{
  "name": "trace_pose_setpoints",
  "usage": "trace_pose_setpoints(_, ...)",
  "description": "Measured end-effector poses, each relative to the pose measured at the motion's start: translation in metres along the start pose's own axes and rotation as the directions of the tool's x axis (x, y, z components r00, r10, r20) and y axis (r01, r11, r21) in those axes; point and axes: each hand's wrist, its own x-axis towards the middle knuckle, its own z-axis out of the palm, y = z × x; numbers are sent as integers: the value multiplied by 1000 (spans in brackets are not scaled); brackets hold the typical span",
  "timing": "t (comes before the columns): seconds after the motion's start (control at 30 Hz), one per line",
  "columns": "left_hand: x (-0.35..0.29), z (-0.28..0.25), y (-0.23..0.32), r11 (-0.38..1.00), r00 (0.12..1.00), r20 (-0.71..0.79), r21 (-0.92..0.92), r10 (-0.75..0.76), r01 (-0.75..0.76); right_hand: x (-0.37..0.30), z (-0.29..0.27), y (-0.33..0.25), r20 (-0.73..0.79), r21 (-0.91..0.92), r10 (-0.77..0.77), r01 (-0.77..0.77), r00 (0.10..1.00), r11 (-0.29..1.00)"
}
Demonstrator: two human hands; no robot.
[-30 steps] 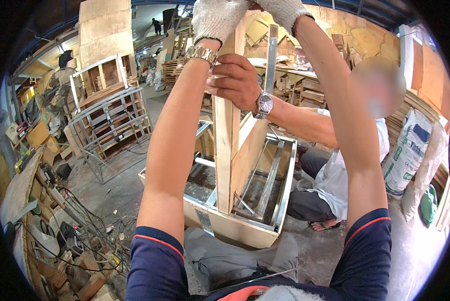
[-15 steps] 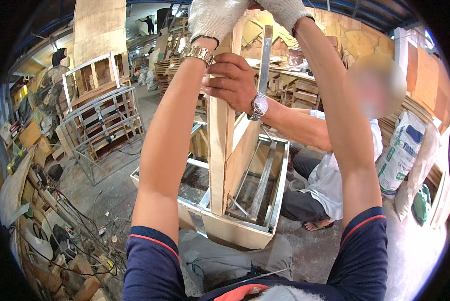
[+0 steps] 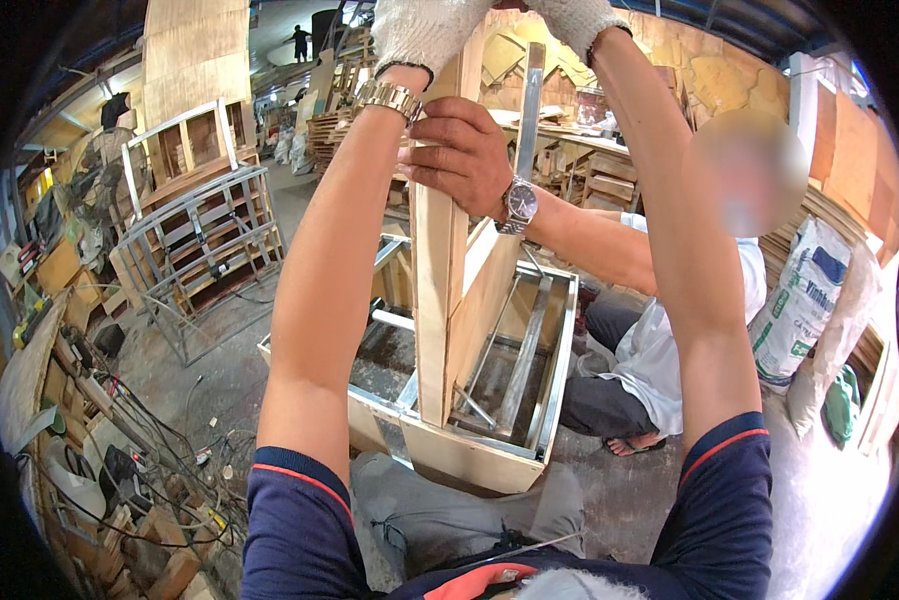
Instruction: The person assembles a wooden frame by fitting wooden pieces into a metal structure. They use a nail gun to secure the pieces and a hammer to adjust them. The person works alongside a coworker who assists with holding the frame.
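Note:
Both my arms reach up to the top edge of the view in white knit gloves. My left hand [image 3: 424, 38] is beside the top of an upright wooden panel [image 3: 437, 310]; my right hand [image 3: 577, 24] is a little to its right. The fingers of both hands are cut off by the edge, so their grip is hidden. A co-worker's bare hand [image 3: 461, 155] grips the panel just below my left wrist. The panel stands on a low box frame [image 3: 479, 465] of light wood and metal bars. Behind the panel rises a metal upright [image 3: 531, 110].
The co-worker [image 3: 659, 340] crouches to the right of the frame. A metal-and-wood frame [image 3: 204, 235] stands at left. Cables [image 3: 159, 440] and wood scraps [image 3: 139, 540] litter the floor at lower left. A white printed sack [image 3: 799, 300] leans at right, near stacked boards.
The camera view has shifted slightly. My gloved hands sit a touch higher, nearer the top edge. The co-worker's hand keeps its hold on the panel, its wrist slightly turned.

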Motion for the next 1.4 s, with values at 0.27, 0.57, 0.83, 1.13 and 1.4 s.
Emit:
trace_pose_setpoints(0.27, 9, 18, -23, 986, 989, -112, 151, 94, -76, -11, 7, -2, -36, 17, -25, 26, 999, 1000)
trace_pose_setpoints(0.57, -6, 0, -31, 995, 993, 52, -1, 104, -104, 41, -28, 16, 307, -135, 279, -249, 910, 959)
trace_pose_setpoints(0.83, -30, -21, -10, 858, 878, 318, -258, -358, 443, 136, -82, 85, 492, 525, 870, -789, -26, -320)
trace_pose_setpoints(1.13, -56, -28, -16, 490, 528, 437, -206, -729, 847, 140, -109, 99, 651, 196, 749, -925, -126, -326)
trace_pose_setpoints(1.4, -58, -29, -7, 516, 600, 464, -309, -652, 799, 145, -107, 110, 688, 134, 689, -894, -227, -428)
